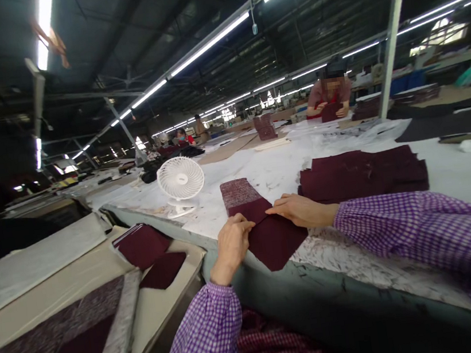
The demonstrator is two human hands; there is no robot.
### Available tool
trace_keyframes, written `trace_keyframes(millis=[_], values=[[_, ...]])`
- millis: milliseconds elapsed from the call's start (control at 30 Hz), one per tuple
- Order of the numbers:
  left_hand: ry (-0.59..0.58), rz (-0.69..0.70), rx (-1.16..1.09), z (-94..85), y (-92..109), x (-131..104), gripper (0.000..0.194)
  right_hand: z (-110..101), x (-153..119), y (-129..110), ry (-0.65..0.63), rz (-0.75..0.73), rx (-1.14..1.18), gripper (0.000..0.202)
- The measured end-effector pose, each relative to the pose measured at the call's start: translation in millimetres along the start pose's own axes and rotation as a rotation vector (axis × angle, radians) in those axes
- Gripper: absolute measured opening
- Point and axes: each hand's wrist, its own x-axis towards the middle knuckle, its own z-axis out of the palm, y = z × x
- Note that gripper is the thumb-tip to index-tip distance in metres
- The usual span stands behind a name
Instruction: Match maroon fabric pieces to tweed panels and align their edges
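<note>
A maroon cloth piece (277, 243) lies across the table's front edge, its pointed lower end hanging over. My left hand (233, 241) pinches its upper left edge between thumb and fingers. On the upper right edge, my right hand (294, 208) holds the same cloth in a pinch. Just beyond, more maroon cloth reaches up to a speckled maroon piece (237, 192) on the white table covering. A broad stack of maroon cloth pieces (361, 174) lies behind my right hand.
A small white fan (181, 179) stands at the table's left edge. Folded maroon cloth (143, 245) rests on a lower cream surface (165, 301) at left. Across the table, a person (329, 94) holds maroon cloth near a metal post (394, 31). Another stack (265, 127) stands farther back.
</note>
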Motion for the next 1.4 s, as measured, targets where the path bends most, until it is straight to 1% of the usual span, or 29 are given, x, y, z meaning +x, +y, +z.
trace_keyframes(millis=[133,267,467,567,733,867,933,1033,1100,1233,1333,1400], values=[[0.061,0.062,-0.033,-1.2,-4.4,-13.1,0.027,-7.2,2.6,-2.8,-0.086,0.017,-0.060,0.045],[0.103,0.082,-0.031,0.5,-2.3,-14.9,0.028,-18.0,10.4,-9.0,-0.206,-0.020,-0.202,0.053],[0.117,0.042,-0.084,-0.8,-4.6,-14.9,0.024,-41.3,30.5,-37.4,-0.436,-0.090,-0.349,0.064],[0.122,0.008,-0.137,-2.8,-9.0,-18.4,0.022,-46.0,37.1,-45.4,-0.492,-0.115,-0.359,0.064],[0.151,0.026,-0.198,-7.9,-16.5,-29.9,0.019,-40.9,42.1,-38.1,-0.497,-0.115,-0.310,0.054],[0.231,-0.115,-0.354,-10.6,-18.7,-33.3,0.012,-38.8,43.7,-32.9,-0.473,-0.151,-0.257,0.053],[0.227,-0.157,-0.380,-10.7,-18.1,-31.6,0.016,-39.1,44.2,-32.1,-0.488,-0.153,-0.252,0.054],[0.186,-0.138,-0.325,-9.7,-16.3,-28.4,0.013,-40.1,45.2,-31.8,-0.486,-0.151,-0.244,0.055],[0.172,-0.115,-0.276,-9.1,-15.2,-27.9,0.015,-41.6,46.3,-33.4,-0.478,-0.171,-0.224,0.058],[0.150,-0.057,-0.220,-10.5,-17.0,-31.3,0.019,-46.2,48.1,-44.4,-0.507,-0.205,-0.256,0.069],[0.118,-0.014,-0.264,-13.4,-21.2,-35.7,0.022,-45.9,45.9,-54.1,-0.496,-0.175,-0.364,0.072],[0.134,-0.032,-0.322,-15.2,-22.1,-39.3,0.024,-42.3,42.3,-56.9,-0.460,-0.172,-0.404,0.070]])
